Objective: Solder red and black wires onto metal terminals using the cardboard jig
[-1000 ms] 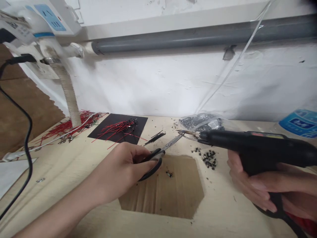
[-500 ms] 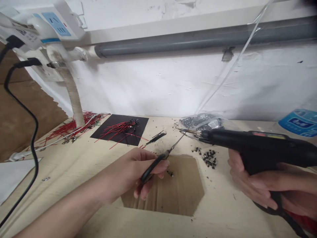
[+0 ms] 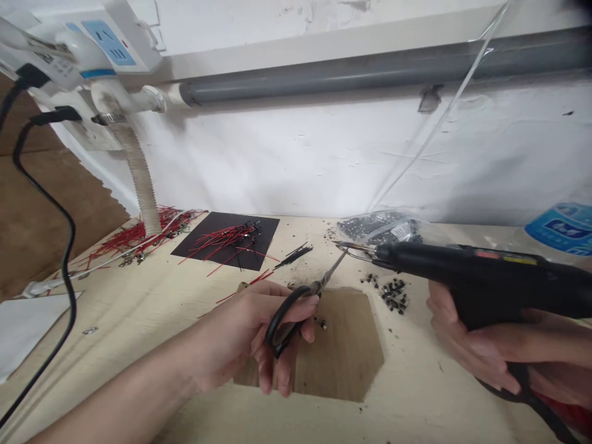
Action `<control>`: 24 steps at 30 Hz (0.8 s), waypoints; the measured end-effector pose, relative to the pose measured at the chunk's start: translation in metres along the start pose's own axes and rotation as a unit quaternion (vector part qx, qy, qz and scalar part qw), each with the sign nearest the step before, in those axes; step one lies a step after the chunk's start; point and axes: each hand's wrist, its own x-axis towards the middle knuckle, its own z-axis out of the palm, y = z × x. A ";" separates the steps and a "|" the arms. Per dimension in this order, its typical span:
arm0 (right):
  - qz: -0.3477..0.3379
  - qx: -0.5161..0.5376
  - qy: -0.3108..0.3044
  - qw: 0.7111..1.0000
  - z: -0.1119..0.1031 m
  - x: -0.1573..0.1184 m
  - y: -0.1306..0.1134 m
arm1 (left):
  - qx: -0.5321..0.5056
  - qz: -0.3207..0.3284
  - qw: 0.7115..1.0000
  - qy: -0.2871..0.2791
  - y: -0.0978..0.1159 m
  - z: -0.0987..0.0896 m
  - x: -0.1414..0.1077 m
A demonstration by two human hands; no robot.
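Note:
My left hand [image 3: 272, 327] is closed around black-handled scissors [image 3: 290, 314], whose blades point up and right over the cardboard. Their tips meet or almost meet the metal nozzle end of a black soldering gun [image 3: 467, 265]; I cannot tell if they touch. My right hand [image 3: 485, 345] grips the gun's handle at the right. Under my left hand lies a brown cardboard piece [image 3: 342, 357], with a small black part [image 3: 322, 324] on it. Right of the cardboard is a pile of small black parts [image 3: 394, 296].
Red wires with black parts [image 3: 231, 237] lie on a black sheet [image 3: 192, 240]. Short black strips [image 3: 293, 256] sit beside it. Behind are a bag of small parts [image 3: 379, 225] and a pack with a blue label [image 3: 562, 228]. More red wires [image 3: 134, 231] and a black cable [image 3: 69, 246] are left.
The scissors have turned in my left hand, so their handle loops show more openly, and my lower fingers have extended. The soldering gun stays nearly in place. The view has shifted slightly.

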 end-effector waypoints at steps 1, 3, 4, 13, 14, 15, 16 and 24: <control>0.002 -0.006 -0.002 1.000 0.000 0.000 0.000 | 0.000 -0.001 1.000 -0.001 0.000 0.001 0.000; 0.004 -0.016 -0.001 1.000 -0.001 -0.001 0.000 | 0.001 -0.001 1.000 -0.005 0.000 0.002 -0.001; 0.005 -0.021 0.001 1.000 -0.002 -0.001 0.000 | -0.002 -0.001 1.000 -0.006 0.000 0.002 -0.001; 0.011 -0.043 -0.010 0.999 -0.003 -0.002 0.000 | -0.033 -0.007 0.999 0.006 -0.001 -0.001 0.001; 0.014 -0.044 -0.011 0.999 -0.003 -0.002 0.000 | -0.033 -0.008 0.999 0.008 -0.002 -0.001 0.001; 0.016 -0.044 -0.012 0.999 -0.004 -0.001 0.000 | -0.033 -0.008 0.999 0.008 -0.002 -0.001 0.001; 0.020 -0.043 -0.014 0.999 -0.004 -0.001 -0.001 | -0.034 -0.008 0.999 0.007 -0.002 -0.001 0.001; 0.027 -0.053 -0.009 0.998 -0.002 -0.002 -0.004 | 0.018 0.020 1.000 0.004 -0.005 0.003 0.004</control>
